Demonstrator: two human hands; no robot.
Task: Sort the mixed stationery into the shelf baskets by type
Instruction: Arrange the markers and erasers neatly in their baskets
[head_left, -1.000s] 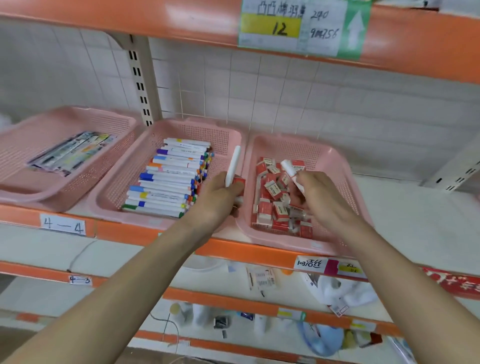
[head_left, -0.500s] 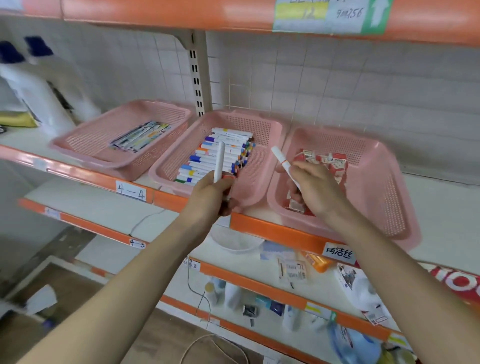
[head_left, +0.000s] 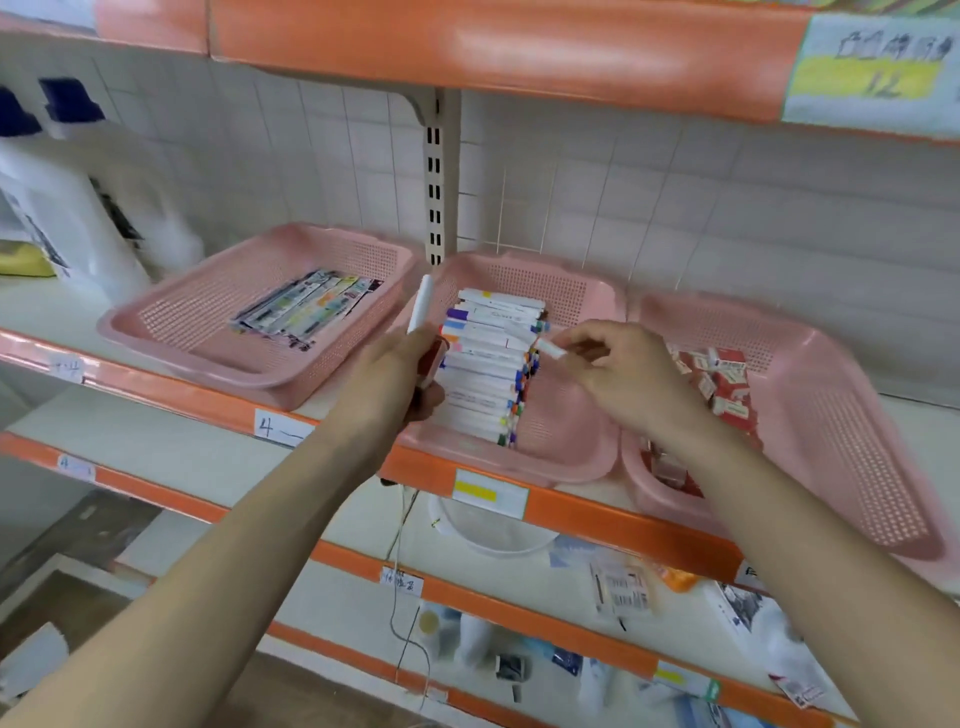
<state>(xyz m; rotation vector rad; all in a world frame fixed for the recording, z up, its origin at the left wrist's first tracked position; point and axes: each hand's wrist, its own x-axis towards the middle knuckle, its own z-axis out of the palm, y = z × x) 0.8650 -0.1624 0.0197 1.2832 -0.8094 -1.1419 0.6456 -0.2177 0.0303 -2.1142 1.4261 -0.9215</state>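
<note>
Three pink baskets stand side by side on the orange-edged shelf. The left basket (head_left: 171, 332) holds flat packaged pens (head_left: 306, 306). The middle basket (head_left: 566, 441) holds a row of white markers with coloured caps (head_left: 483, 374). The right basket (head_left: 841, 447) holds small red and white boxes (head_left: 724, 384). My left hand (head_left: 400, 374) grips a white marker (head_left: 420, 306) upright at the middle basket's left rim. My right hand (head_left: 623, 374) is over the middle basket, pinching another white marker (head_left: 549, 347) just above the row.
White bottles with blue caps (head_left: 62, 208) stand at the far left of the shelf. An orange shelf above (head_left: 467, 47) carries a price label. The lower shelves hold a white bowl (head_left: 493, 535), packets and a dangling cable. A slotted upright post (head_left: 434, 192) stands behind the baskets.
My right hand moved left from the box basket to above the marker row, carrying its marker. My left hand stayed beside the middle basket. The camera view shifted left.
</note>
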